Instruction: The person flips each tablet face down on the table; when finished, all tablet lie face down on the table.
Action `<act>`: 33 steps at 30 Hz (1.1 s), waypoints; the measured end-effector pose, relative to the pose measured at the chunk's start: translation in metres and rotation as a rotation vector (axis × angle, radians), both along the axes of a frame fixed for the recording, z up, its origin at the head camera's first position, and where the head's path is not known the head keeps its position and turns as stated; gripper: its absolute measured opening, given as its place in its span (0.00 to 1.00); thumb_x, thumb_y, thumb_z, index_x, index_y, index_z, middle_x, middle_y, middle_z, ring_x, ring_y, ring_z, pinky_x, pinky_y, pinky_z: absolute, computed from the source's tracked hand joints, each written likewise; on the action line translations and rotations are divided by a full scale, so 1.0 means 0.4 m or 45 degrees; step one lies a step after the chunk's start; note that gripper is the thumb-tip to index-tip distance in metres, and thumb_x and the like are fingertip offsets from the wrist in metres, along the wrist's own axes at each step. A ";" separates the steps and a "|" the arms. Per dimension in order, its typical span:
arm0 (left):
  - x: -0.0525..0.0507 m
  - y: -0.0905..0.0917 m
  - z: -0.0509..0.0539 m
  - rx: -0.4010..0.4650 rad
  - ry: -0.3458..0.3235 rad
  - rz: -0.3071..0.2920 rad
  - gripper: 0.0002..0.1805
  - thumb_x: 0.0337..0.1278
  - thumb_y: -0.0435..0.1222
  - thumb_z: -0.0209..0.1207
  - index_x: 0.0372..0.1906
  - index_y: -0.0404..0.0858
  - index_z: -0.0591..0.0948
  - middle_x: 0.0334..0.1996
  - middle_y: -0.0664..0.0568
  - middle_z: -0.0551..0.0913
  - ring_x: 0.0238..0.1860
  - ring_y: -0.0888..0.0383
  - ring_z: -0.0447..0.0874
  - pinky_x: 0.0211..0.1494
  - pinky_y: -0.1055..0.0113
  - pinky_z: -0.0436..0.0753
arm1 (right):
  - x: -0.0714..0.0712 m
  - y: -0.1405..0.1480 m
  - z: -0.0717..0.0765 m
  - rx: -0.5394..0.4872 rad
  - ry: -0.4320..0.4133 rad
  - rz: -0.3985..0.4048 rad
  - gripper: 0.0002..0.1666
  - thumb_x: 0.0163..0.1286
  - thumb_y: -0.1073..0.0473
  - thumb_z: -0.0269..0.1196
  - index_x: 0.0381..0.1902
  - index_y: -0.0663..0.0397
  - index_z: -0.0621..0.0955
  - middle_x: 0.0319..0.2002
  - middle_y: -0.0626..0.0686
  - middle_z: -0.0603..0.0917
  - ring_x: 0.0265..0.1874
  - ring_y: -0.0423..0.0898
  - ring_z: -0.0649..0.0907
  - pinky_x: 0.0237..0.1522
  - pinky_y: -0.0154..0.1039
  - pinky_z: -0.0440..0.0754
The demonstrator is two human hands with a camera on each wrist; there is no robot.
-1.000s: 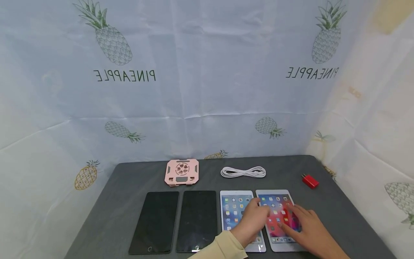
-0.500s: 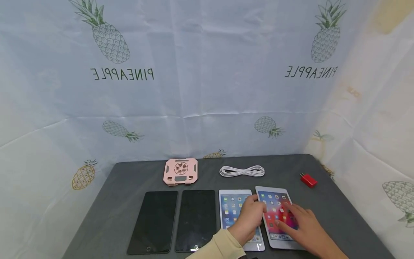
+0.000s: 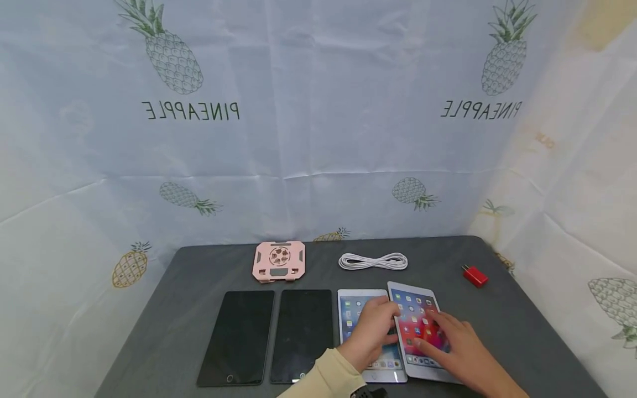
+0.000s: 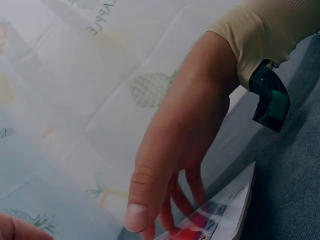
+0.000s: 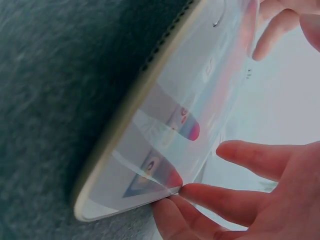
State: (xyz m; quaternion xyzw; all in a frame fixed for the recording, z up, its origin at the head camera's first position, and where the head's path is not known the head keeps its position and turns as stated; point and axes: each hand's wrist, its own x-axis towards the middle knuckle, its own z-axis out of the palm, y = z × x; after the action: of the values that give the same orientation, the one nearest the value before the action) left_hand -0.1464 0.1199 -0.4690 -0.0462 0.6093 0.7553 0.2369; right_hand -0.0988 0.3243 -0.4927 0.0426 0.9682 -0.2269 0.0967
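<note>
In the head view, the right-hand white tablet (image 3: 411,308) is lit and lies askew, its top turned left. My left hand (image 3: 369,333) grips its left edge, above the neighbouring white tablet (image 3: 350,310). At its right edge is my right hand (image 3: 460,349), thumb and index finger over the screen. The right wrist view shows the tablet (image 5: 145,117) lifted off the cloth at an angle; fingers (image 5: 225,200) of my right hand hold its edge. In the left wrist view my right hand (image 4: 175,125) is beside the tablet (image 4: 225,217).
Two dark tablets (image 3: 239,337) (image 3: 304,334) lie side by side on the left of the grey-covered table (image 3: 164,326). Behind them are a pink square stand (image 3: 279,272), a coiled white cable (image 3: 373,261) and, farther right, a red plug (image 3: 475,276). Pineapple-print cloth (image 3: 338,132) hangs behind.
The right-hand white tablet has turned and shifted left toward its neighbour, with both hands moving left along with it. The dark tablets, stand, cable and plug stay in place.
</note>
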 end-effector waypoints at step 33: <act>0.014 -0.031 0.081 0.098 0.139 -0.140 0.23 0.59 0.33 0.56 0.58 0.28 0.83 0.53 0.39 0.88 0.52 0.48 0.87 0.54 0.50 0.92 | -0.026 -0.030 0.034 -0.351 -0.062 0.042 0.49 0.75 0.31 0.65 0.81 0.54 0.70 0.72 0.65 0.79 0.59 0.55 0.87 0.56 0.56 0.91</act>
State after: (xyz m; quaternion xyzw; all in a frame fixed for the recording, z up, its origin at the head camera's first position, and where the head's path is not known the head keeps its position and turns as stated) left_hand -0.1409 0.1077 -0.4365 0.0375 0.5936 0.7653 0.2459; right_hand -0.1091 0.3121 -0.4792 0.0185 0.9257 -0.3550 0.1290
